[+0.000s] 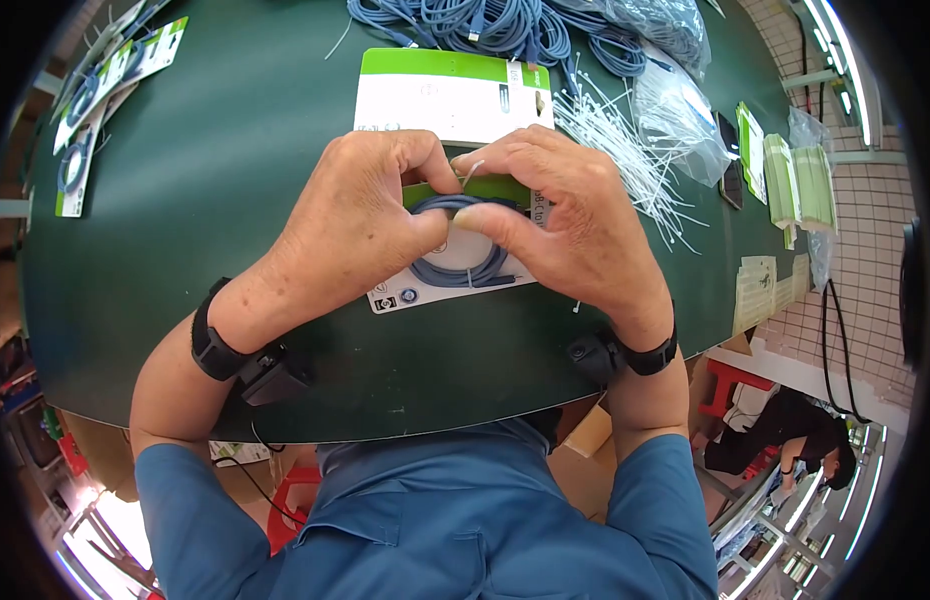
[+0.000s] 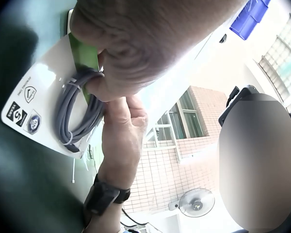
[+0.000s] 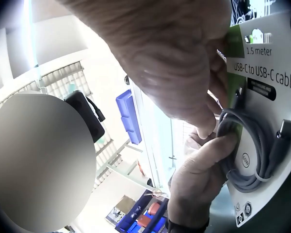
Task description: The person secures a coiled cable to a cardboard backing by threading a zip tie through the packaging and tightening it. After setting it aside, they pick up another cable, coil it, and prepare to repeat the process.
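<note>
A blue-grey USB-C cable (image 1: pixel 440 275), wound in a coil, lies against a white and green packaging card (image 1: pixel 385 292) on the table. My left hand (image 1: pixel 360 205) pinches the coil's top from the left, its thumb over the strands. From the right, my right hand (image 1: pixel 575 205) grips the same part, thumb tip on the coil and fingers toward the card's upper edge. A white cable tie (image 1: pixel 473 172) sticks up between the fingertips. Another tie binds the lower coil. In the right wrist view, a metal cable connector (image 3: pixel 284 130) shows against the card; the fingers behind it are partly hidden.
Another card (image 1: pixel 435 95) lies just beyond my hands. Behind are heaped blue cables (image 1: pixel 485 35); loose white cable ties (image 1: pixel 625 150) spread to the right. Packed cards (image 1: pixel 80 165) lie at left, a phone (image 1: pixel 730 160) and stacked cards (image 1: pixel 795 185) at right. A person (image 1: pixel 795 435) sits at lower right.
</note>
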A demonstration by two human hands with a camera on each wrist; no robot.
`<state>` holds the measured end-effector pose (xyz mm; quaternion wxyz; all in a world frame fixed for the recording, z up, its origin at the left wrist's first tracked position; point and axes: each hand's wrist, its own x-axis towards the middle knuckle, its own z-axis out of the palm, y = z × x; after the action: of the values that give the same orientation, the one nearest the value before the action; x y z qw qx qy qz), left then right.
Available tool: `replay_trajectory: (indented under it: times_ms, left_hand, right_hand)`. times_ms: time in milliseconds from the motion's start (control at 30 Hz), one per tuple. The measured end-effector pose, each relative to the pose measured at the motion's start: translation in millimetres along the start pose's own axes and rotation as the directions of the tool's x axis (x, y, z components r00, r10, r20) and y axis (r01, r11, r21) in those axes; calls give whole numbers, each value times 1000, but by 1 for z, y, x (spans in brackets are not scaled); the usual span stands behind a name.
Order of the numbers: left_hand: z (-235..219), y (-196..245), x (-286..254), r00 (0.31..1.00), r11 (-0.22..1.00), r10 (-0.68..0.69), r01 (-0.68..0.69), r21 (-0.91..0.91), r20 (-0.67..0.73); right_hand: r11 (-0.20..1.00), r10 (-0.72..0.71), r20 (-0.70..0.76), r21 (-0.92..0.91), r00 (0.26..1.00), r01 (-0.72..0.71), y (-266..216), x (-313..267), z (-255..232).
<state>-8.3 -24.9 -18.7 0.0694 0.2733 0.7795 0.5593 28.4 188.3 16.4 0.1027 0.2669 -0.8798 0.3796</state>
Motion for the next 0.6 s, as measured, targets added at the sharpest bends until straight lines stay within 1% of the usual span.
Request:
replay_trajectory:
  times_ms: [67,100,200,300,367,433,533,600]
  left_hand:
    - [1,-4,0,997,997,-63,64,-43,35]
    - [1,-3,0,997,997,-65,66,-43,39]
    - [1,1,0,966,969,-225,235,-72,123]
    - [2,-1,0,959,963,-249,260,-68,138]
    - [3,-3,1,954,960,-262,273,-66,144]
    - [4,-6,1,963,965,-233,246,-88,133]
    - [4,-5,0,969,967,-213,227,-112,126]
    - [4,-3,0,972,968,-195,212,-133,130]
  right_hand:
    - [1000,20,12,-6,1000,-19,5,0,3]
    - [999,39,23,-15,999,-38,8,-1,5]
    - [997,69,20,-30,997,-68,9,-4,10]
    - [996,77,-1,-40,997,-77,7,-4,16]
    - [993,27,-25,-110,999,-30,8,-3,19]
    - [989,1,-33,-146,999,-6,8,-3,21]
    - [967,-80,-65,-246,995,62,7,-1,22]
    - [959,-79,-69,-278,994,57,6,0,23]
